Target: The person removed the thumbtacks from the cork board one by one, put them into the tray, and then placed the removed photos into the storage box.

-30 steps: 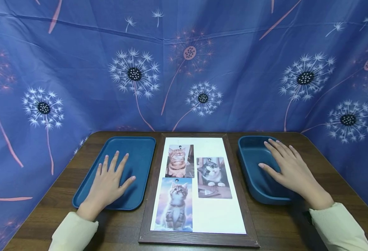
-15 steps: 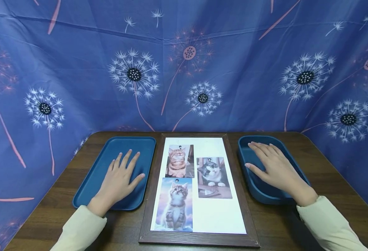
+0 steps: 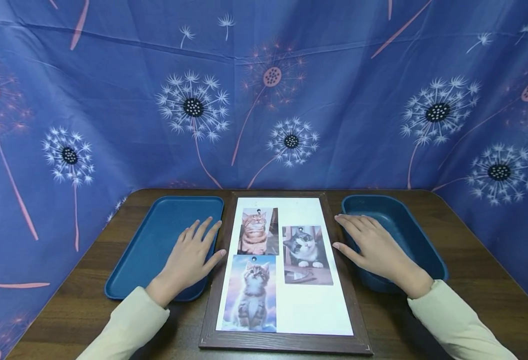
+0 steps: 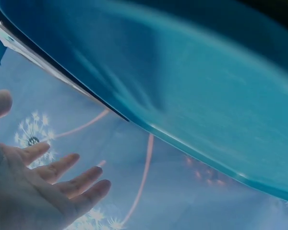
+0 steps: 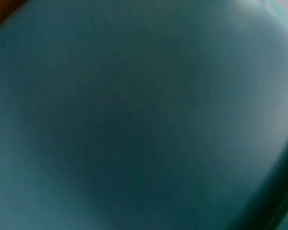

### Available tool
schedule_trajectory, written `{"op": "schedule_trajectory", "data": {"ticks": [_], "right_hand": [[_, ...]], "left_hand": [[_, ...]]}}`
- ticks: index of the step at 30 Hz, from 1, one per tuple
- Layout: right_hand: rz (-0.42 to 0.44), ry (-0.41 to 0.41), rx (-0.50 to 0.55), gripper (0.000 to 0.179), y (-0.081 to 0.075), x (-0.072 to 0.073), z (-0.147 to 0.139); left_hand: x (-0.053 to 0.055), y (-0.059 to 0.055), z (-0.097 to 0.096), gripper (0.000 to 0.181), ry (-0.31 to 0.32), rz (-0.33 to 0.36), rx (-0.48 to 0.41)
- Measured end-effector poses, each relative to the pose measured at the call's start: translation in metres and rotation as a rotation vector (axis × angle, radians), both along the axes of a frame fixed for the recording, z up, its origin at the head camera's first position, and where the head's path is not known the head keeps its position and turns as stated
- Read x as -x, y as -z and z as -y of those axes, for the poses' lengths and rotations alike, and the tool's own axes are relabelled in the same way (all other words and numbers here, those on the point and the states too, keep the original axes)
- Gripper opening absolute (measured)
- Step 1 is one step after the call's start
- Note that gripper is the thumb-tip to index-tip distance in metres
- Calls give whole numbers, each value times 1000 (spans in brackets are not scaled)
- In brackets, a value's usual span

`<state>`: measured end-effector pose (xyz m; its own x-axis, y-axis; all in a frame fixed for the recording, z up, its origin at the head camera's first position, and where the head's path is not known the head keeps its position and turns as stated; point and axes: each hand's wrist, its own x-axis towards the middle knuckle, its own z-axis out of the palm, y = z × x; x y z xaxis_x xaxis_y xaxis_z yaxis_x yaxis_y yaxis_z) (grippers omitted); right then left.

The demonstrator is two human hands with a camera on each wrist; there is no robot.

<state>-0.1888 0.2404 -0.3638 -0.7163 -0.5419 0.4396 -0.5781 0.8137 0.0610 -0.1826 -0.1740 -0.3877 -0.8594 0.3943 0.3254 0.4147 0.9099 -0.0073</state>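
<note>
Now, framed board (image 3: 313,310): lying on the table (image 3: 439,225), seemingly coming within reach.
Left hand (image 3: 188,259): drifting in to its left edge, fingers spread, gripping nothing.
Right hand (image 3: 378,252): nearing its right edge, fingers extended, holding nothing.

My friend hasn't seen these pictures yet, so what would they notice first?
Probably the three cat pictures on the white board with the brown frame, in the middle of the table. Next, the big blue cloth behind, covered with dandelions. A flat blue tray sits to the board's left, a blue tub to its right.
</note>
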Motion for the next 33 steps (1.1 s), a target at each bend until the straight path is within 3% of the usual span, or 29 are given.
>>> {"op": "schedule_trajectory", "data": {"ticks": [13,19,33], "right_hand": [[41,-47,-48,60,15,-6,24],[19,-78,-52,60,21,-7,32],[24,-96,-87,57,34,-15,45]], "left_hand": [[7,3,-24,64,86,-38,14],[11,3,-35,61,123,-53,49],[22,-1,-58,58,182,-32,89]]}}
